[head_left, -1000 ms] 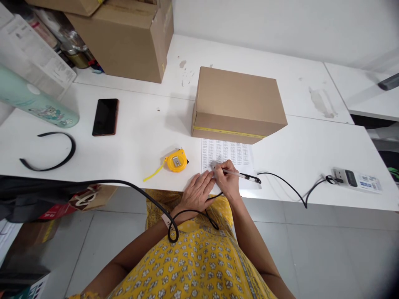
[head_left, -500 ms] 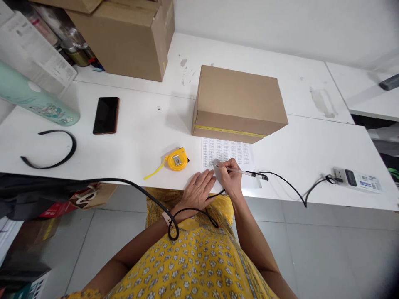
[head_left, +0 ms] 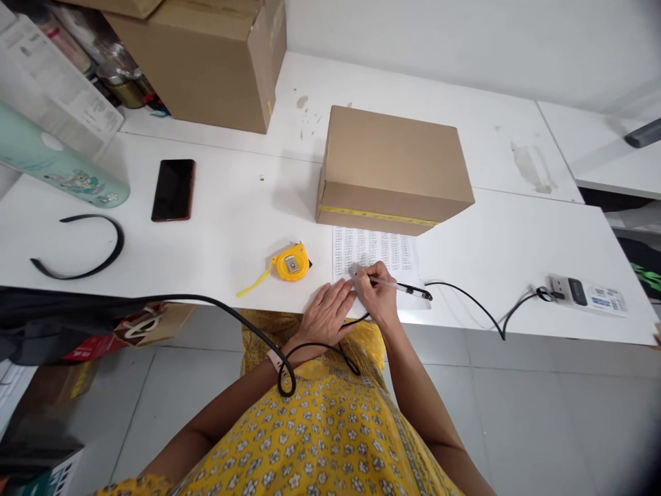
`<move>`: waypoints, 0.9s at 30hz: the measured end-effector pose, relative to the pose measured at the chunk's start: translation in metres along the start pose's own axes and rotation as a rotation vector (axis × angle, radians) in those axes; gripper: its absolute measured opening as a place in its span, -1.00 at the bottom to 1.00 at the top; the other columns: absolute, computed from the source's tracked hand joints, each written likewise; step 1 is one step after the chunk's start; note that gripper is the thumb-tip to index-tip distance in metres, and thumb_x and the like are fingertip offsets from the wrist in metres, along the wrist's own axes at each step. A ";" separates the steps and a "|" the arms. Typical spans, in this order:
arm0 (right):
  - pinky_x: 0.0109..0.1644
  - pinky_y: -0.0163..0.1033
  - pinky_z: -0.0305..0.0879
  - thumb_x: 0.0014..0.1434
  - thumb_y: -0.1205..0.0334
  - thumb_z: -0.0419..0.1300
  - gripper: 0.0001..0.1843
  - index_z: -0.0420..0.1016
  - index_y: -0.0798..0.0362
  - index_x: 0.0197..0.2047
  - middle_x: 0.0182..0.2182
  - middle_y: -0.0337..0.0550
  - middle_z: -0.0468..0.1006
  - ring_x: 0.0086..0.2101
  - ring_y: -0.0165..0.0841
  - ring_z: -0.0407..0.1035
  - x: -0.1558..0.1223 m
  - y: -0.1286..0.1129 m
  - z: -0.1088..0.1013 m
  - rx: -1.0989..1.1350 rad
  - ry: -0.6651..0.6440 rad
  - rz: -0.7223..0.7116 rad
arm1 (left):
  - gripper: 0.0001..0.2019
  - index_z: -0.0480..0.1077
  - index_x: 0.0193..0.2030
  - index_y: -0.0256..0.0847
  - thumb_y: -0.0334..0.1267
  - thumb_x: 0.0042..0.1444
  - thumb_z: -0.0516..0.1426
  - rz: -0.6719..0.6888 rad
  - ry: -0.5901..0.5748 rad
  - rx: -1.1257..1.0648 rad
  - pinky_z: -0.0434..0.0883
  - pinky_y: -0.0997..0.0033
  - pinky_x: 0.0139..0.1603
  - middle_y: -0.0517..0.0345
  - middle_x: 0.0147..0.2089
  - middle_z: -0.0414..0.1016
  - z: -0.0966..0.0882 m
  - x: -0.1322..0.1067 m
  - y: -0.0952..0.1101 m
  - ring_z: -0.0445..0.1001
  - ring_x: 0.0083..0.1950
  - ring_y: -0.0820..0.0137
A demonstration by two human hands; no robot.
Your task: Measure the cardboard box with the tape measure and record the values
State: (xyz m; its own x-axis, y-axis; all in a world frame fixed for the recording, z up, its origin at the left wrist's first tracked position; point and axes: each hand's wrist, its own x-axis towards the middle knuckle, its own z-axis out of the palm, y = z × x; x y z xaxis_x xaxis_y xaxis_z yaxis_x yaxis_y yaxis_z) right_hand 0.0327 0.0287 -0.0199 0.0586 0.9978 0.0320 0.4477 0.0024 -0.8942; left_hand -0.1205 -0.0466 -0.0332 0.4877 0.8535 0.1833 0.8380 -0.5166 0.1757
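One slim pen (head_left: 407, 288), likely light, stiff and smooth, suits holding near its tip, where the right grip (head_left: 381, 295) pinches it; the left grip (head_left: 326, 315) lies flat, unclenched.

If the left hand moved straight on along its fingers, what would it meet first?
Probably the right hand, holding the clear-barrelled pen, just ahead of the left hand; whether they already touch is unclear.

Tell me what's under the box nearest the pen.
The box stands on the white table. A sheet of paper meets its near bottom edge and seems to run underneath; how far, and whether anything else lies there, is covered.
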 end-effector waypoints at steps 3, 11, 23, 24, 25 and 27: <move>-0.40 -0.27 0.13 0.23 0.07 0.19 -0.70 0.21 -0.03 -0.44 -0.62 -0.40 0.29 -0.56 -0.44 0.17 0.000 0.001 0.000 0.013 -0.016 -0.006 | -0.35 0.21 0.41 -0.39 0.07 0.37 -0.01 0.002 -0.001 -0.002 0.06 0.10 0.50 -0.14 0.49 0.18 0.000 0.000 0.000 0.11 0.52 0.14; -0.39 -0.27 0.12 0.22 0.11 0.18 -0.71 0.19 -0.04 -0.46 -0.63 -0.41 0.26 -0.55 -0.44 0.16 0.001 -0.003 -0.001 0.015 0.010 0.000 | -0.36 0.25 0.38 -0.40 0.06 0.36 0.02 0.009 0.018 0.021 0.10 0.08 0.48 -0.14 0.48 0.20 -0.002 0.001 0.000 0.15 0.50 0.13; -0.37 -0.26 0.13 0.22 0.12 0.17 -0.72 0.19 -0.04 -0.46 -0.62 -0.41 0.25 -0.54 -0.43 0.15 0.001 -0.001 0.000 0.005 0.031 -0.003 | -0.35 0.21 0.40 -0.37 0.07 0.35 0.03 0.002 -0.026 0.002 0.08 0.09 0.50 -0.15 0.49 0.17 -0.002 0.000 0.000 0.11 0.52 0.14; -0.38 -0.26 0.12 0.22 0.12 0.17 -0.72 0.19 -0.04 -0.46 -0.62 -0.40 0.25 -0.54 -0.43 0.16 0.001 -0.002 0.000 -0.002 0.029 -0.006 | -0.35 0.21 0.40 -0.37 0.07 0.35 0.02 0.000 -0.024 0.005 0.08 0.09 0.50 -0.14 0.49 0.17 -0.002 0.000 0.000 0.11 0.52 0.15; -0.38 -0.26 0.12 0.22 0.12 0.17 -0.71 0.19 -0.04 -0.46 -0.62 -0.40 0.25 -0.54 -0.43 0.16 0.001 -0.002 0.000 -0.007 0.025 -0.010 | -0.35 0.21 0.40 -0.37 0.07 0.36 0.02 -0.002 -0.019 0.008 0.08 0.10 0.50 -0.14 0.50 0.17 -0.002 0.000 0.000 0.11 0.52 0.15; -0.38 -0.25 0.12 0.22 0.12 0.17 -0.72 0.19 -0.04 -0.46 -0.63 -0.40 0.25 -0.54 -0.43 0.16 0.001 -0.003 -0.001 -0.011 0.021 -0.016 | -0.35 0.22 0.40 -0.38 0.07 0.36 0.01 -0.001 -0.010 0.012 0.08 0.10 0.50 -0.13 0.49 0.17 -0.001 -0.001 0.000 0.11 0.52 0.15</move>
State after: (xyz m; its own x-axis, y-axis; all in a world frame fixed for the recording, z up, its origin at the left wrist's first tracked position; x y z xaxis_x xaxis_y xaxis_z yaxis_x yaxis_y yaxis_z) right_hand 0.0325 0.0297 -0.0167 0.0701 0.9960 0.0557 0.4589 0.0174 -0.8883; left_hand -0.1211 -0.0472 -0.0319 0.4891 0.8549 0.1731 0.8415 -0.5147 0.1645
